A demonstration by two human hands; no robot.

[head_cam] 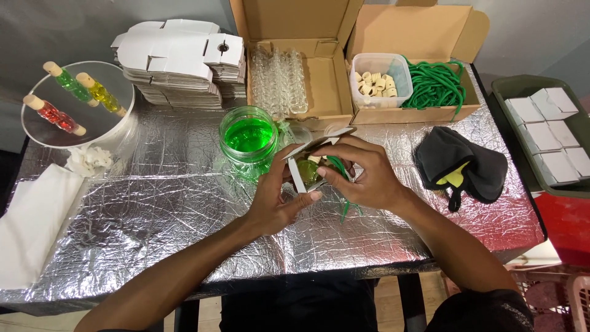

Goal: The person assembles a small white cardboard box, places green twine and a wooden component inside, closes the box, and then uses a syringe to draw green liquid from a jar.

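both hands meet over the middle of a table covered in shiny silver foil [153, 215]. the left hand [276, 200] holds a small white box [305, 161] from the side, with its thumb and fingers curled around the box and pressing on it. the right hand [362, 175] comes over the top of the box, its fingers bent and close together, the tips pressing at the open side. inside the box, right between the fingertips, sits something small and green-gold, too hidden to tell what it is. a thin green cord [345, 206] hangs out from under the right fingers and lies on the foil just below them.

just beyond the left fingers stands a glass jar of bright green liquid [248, 138]. past the jar, further from the fingers, an open cardboard box holds rows of little clear bottles [279, 80]. next to it, past the right fingers, another cardboard box holds a clear tub of corks [378, 80] and a bundle of green cord [436, 83]. a stack of flat white boxes [178, 61] lies far out past the left hand. way off on the left side, a round mirror tray [46, 132] carries three small bottles, green, yellow and red. a black pouch [461, 163] lies near the right wrist, and a green tray of folded white boxes [553, 126] sits further that way.
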